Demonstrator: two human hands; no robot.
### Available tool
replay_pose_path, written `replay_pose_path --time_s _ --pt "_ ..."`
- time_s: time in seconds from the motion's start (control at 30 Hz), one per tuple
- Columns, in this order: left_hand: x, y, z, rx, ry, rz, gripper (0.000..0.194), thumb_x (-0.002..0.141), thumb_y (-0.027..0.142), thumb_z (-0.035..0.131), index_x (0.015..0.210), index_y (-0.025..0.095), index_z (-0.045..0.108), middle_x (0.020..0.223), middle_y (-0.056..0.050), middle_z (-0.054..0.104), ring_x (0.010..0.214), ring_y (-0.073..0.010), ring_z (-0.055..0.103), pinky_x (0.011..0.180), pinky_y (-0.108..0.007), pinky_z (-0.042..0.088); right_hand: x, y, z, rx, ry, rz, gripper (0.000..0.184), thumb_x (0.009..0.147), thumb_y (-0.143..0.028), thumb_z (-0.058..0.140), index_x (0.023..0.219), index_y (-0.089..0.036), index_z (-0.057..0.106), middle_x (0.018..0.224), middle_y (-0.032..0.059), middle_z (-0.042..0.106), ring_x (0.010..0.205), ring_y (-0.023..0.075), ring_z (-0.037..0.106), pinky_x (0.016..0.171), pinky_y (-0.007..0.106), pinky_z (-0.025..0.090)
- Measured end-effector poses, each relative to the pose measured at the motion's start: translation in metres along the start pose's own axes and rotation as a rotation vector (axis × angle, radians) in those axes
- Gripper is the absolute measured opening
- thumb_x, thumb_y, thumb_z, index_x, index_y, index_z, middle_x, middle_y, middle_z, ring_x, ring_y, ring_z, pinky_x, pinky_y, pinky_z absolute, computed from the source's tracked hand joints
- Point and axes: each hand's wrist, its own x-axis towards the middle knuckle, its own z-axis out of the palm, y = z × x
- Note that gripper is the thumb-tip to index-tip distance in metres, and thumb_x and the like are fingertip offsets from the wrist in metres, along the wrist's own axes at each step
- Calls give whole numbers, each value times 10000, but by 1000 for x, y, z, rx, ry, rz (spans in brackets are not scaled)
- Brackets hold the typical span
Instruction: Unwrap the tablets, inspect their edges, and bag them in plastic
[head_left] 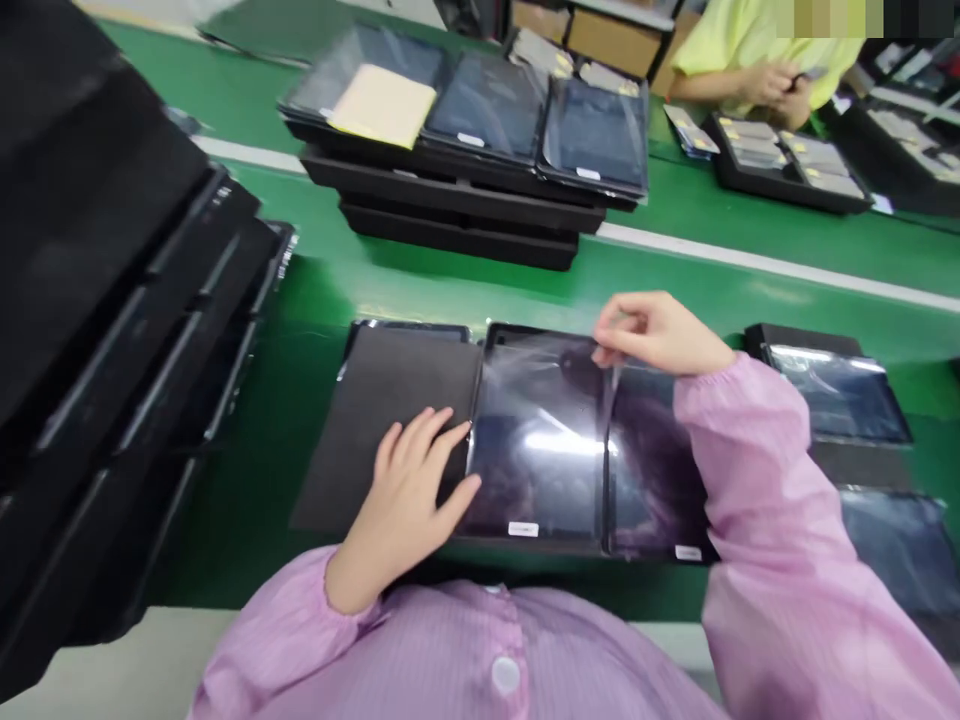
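Note:
In front of me a row of dark tablet screens lies on the green table. My right hand (637,335) pinches the upper right corner of a clear plastic film (613,385) over the middle screen (540,440). Part of another screen (656,470) shows to its right, under my forearm. My left hand (416,485) has its fingers spread, resting on a black foam sheet (352,430) beside the middle screen's left edge. A further screen's top edge (409,330) peeks out behind that sheet. White labels sit at the bottom of the middle and right screens.
Tall stacked black trays (112,350) rise close on the left. Behind the row stand more trays with screens (487,110) and a pale yellow pad (382,103). Other screens (840,390) lie at right. Across the table, a person in yellow (750,60) handles something beside trays of parts.

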Motion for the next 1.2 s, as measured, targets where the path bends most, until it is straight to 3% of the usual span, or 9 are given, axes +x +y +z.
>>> replay_pose_path --time_s 0.1,0.23,0.37,0.5,0.8,0.93,1.03,1.1,1.2 --pt "12 1 -2 -36 10 -107 388 951 456 425 1210 225 599 1371 -147 606 1420 -357 467 1176 -608 339 17 -22 17 33 -154 -40 122 808 -227 777 859 -171 681 575 -9 721 508 153 710 485 213 573" --pt "21 -1 -4 -73 -36 -117 409 910 504 448 1172 218 580 1410 -163 557 1455 -387 406 1171 -626 331 38 -38 46 216 -194 -76 322 928 -136 634 1249 -150 613 692 -31 725 639 144 759 670 261 642" --pt "22 -5 -3 -51 -61 -134 478 909 525 449 1234 187 540 1507 -201 475 1469 -406 375 1170 -642 309 53 -27 54 373 -40 57 300 1011 -93 489 1295 -139 573 786 -4 727 792 137 787 837 290 636" --pt "23 -6 -3 -33 -75 -132 576 941 517 418 1401 173 459 1535 -227 431 1469 -428 358 1158 -680 280 53 0 41 423 40 227 319 1024 -28 424 1301 -108 558 762 1 724 712 105 764 861 293 633" --pt "29 -5 -3 -47 -66 -166 773 900 587 316 1436 55 477 1499 -348 405 1428 -513 387 1103 -770 253 46 19 33 373 60 180 247 1019 -68 478 1238 -109 585 743 5 737 686 120 762 703 223 643" --pt "29 1 0 -52 15 -195 878 846 587 424 1495 1 354 1536 -366 338 1418 -528 378 1096 -767 286 22 -6 5 74 332 -34 271 948 6 543 1164 -145 608 777 -40 742 679 82 745 660 167 600" --pt "27 7 2 -33 25 -155 782 893 512 425 1500 25 354 1549 -354 314 1428 -529 365 1091 -779 292 -16 -18 -28 -30 569 -244 278 930 23 526 1098 -178 618 825 -53 768 686 57 734 661 161 587" --pt "26 11 3 -21 45 -103 716 937 461 412 1508 36 342 1553 -358 291 1447 -529 340 1086 -780 306 -45 -9 -48 -129 655 -285 253 934 -38 562 1093 -216 645 850 -46 779 727 62 739 707 184 596" --pt "26 14 4 -7 102 -14 685 983 430 428 1554 82 282 1570 -341 264 1466 -514 329 1094 -756 339 -91 34 -62 -313 627 -205 242 929 -277 678 1158 -198 687 1033 66 789 999 181 757 921 333 613"
